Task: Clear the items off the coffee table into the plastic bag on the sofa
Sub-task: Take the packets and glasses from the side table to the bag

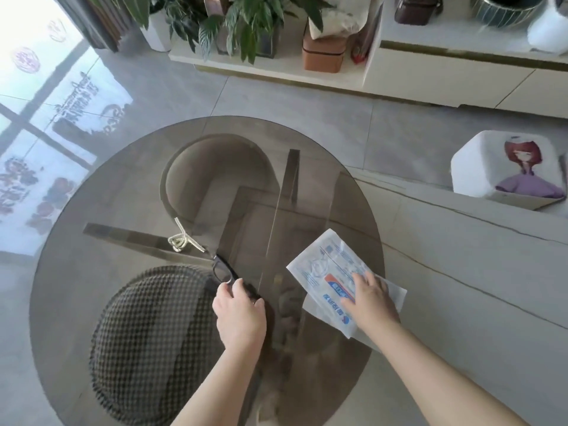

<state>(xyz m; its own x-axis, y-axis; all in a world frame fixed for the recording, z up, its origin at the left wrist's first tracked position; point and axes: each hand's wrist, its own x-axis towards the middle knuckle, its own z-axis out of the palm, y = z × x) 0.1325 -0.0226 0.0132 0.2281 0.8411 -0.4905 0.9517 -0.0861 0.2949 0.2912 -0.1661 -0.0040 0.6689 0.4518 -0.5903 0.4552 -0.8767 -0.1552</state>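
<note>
On the round smoked-glass coffee table lie a pair of black-framed glasses, a knotted pale cord and a white sealed packet with blue and red print. My left hand curls its fingers round the near end of the glasses. My right hand lies flat on the near part of the packet, fingers spread, at the table's right edge. The plastic bag and the sofa are out of view.
Two round stools show through the glass under the table. A pale stone slab surface adjoins on the right, with a white printed stool beyond. A low cabinet with potted plants stands at the back.
</note>
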